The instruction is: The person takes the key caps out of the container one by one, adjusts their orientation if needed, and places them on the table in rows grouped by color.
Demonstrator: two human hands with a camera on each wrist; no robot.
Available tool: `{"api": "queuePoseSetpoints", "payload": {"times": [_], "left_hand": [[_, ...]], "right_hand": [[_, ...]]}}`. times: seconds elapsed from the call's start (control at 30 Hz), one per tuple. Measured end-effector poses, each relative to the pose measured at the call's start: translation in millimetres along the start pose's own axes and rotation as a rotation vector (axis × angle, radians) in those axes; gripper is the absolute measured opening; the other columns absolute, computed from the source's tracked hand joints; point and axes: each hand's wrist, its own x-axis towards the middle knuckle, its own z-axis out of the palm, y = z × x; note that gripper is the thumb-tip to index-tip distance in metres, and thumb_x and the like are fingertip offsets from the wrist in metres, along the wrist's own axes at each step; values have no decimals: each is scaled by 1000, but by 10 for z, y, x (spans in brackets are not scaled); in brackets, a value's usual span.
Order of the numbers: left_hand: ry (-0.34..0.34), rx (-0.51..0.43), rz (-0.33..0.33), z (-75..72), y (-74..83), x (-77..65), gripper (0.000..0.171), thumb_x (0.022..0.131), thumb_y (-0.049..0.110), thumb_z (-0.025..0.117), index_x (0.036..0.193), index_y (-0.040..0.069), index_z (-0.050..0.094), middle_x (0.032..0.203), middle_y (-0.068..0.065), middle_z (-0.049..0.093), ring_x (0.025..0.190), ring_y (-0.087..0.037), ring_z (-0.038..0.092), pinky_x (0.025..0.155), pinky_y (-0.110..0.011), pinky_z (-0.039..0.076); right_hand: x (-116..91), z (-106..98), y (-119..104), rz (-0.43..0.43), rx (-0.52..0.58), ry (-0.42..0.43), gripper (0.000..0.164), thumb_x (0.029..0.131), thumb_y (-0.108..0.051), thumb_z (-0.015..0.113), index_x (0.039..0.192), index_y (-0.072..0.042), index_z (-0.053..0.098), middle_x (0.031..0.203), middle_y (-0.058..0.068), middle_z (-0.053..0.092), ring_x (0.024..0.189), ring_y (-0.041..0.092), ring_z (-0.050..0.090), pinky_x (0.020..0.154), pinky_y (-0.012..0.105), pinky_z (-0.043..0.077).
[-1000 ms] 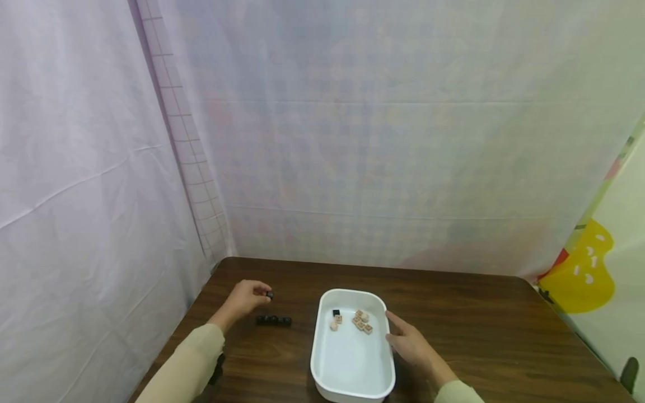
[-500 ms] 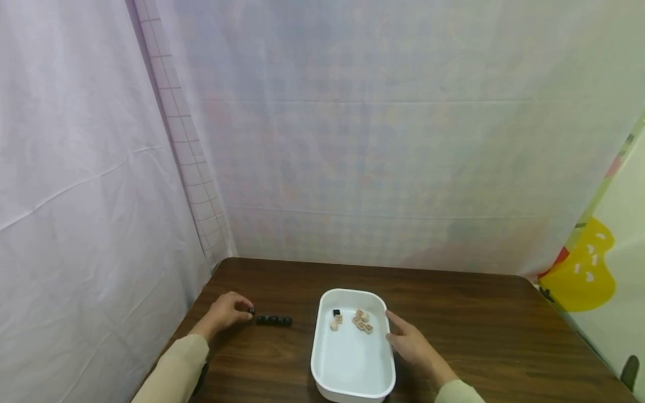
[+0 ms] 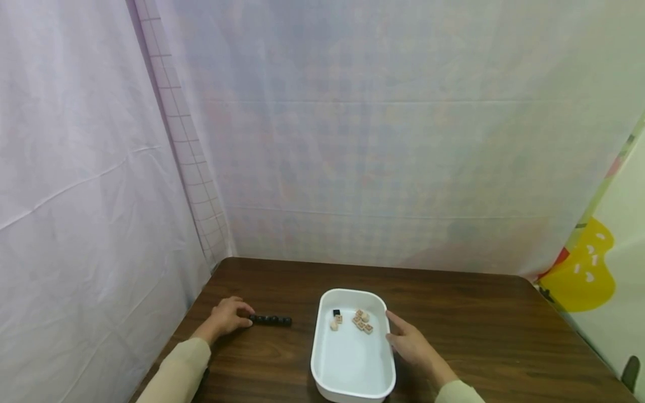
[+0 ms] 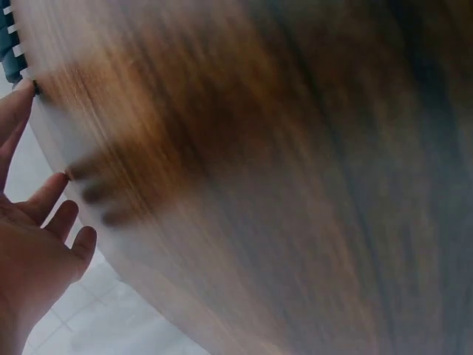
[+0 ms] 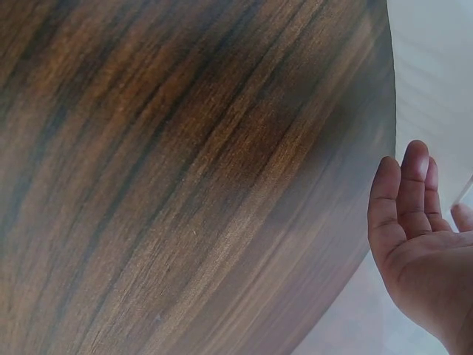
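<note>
A row of small black cubes [image 3: 274, 320] lies on the table, left of a white tray. At the row's left end, my left hand [image 3: 227, 318] pinches the end cube between thumb and fingertip, its other fingers loosely bent. The left wrist view shows a fingertip of the left hand [image 4: 37, 237] at the end of the black row [image 4: 11, 44]. My right hand [image 3: 410, 344] touches the right wall of the white tray [image 3: 322, 358] with fairly straight fingers. The right wrist view shows that hand [image 5: 421, 237] with fingers extended; the tray is outside that view.
Inside the tray lie several small beige cubes [image 3: 361, 324] with dark markings, a beige piece [image 3: 334, 325] and one black cube [image 3: 336, 313]. The brown wooden table [image 3: 478, 324] is bordered by a pale curtain [image 3: 353, 168] behind and a white one [image 3: 90, 196] at left.
My left hand has come down and leftward with a black cube, then slightly right to the row's left end. The cube now stands against the row. The right hand and tray have stayed put.
</note>
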Motion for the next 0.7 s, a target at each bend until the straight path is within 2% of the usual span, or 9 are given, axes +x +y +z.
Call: {"api": "queuePoseSetpoints", "payload": {"times": [0.17, 0.37, 0.5, 0.63, 0.7], "left_hand": [[-2, 3, -1, 10, 4, 2, 17, 80, 15, 81, 97, 18, 76, 137, -31, 49, 127, -55, 40, 99, -74, 26], [-2, 17, 6, 7, 22, -3, 26, 77, 17, 83, 102, 17, 75, 136, -30, 50, 125, -54, 42, 99, -73, 29], [-5, -5, -11, 3, 59, 8, 32, 79, 16, 80, 110, 14, 73, 138, -28, 49, 127, -53, 40, 102, -72, 26], [21, -24, 12, 9, 165, 90, 31, 85, 17, 74, 115, 12, 71, 138, -26, 50, 129, -50, 41, 103, -72, 25], [33, -41, 41, 8, 270, 142, 30, 88, 18, 72, 117, 10, 70, 138, -27, 50, 129, -50, 41, 103, -73, 25]], "right_hand": [[8, -8, -9, 31, -8, -20, 61, 93, -2, 56, 150, 2, 35, 116, 30, 62, 92, 31, 66, 77, 52, 56], [-10, 1, -20, -3, -21, -4, 60, 92, -1, 56, 148, 5, 37, 111, 28, 64, 89, 29, 66, 75, 46, 56], [-23, 8, -28, -31, -13, 2, 59, 92, 0, 56, 147, 6, 38, 109, 28, 65, 87, 29, 65, 74, 44, 56], [-20, 5, -26, -25, -20, 5, 59, 92, -1, 57, 148, 6, 37, 109, 28, 64, 88, 29, 66, 74, 44, 56], [-15, 1, -20, -17, -24, 6, 59, 93, -1, 56, 148, 5, 37, 109, 28, 64, 87, 29, 66, 73, 44, 56]]}}
